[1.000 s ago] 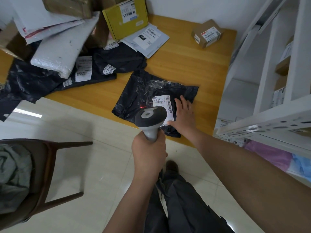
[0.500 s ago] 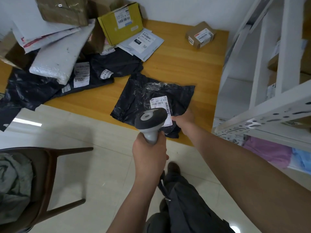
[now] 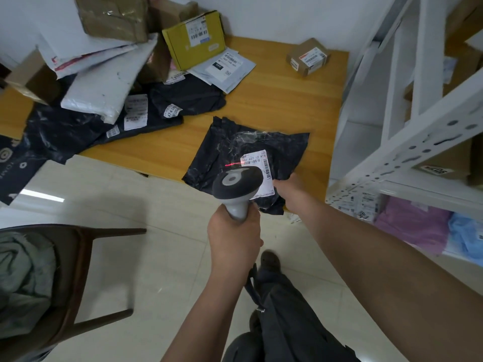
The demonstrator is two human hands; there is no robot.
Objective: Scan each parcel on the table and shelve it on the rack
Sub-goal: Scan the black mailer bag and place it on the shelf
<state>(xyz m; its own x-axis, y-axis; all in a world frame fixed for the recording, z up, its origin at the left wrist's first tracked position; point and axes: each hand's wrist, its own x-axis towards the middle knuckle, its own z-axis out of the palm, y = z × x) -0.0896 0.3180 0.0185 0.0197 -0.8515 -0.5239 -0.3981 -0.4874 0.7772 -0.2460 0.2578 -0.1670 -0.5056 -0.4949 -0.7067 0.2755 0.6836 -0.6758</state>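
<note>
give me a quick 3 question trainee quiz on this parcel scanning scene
1. True or false: the red scan line falls across the black plastic mailer bag beside its white shipping label.
2. Which hand grips the grey handheld barcode scanner? A) left hand B) right hand C) neither
3. Fill in: the small brown cardboard box sits alone near the table's far ___ corner, close to the white metal rack.

Key
1. True.
2. A: the left hand grips the handle; the right hand holds the mailer's near edge.
3. Right.
</note>
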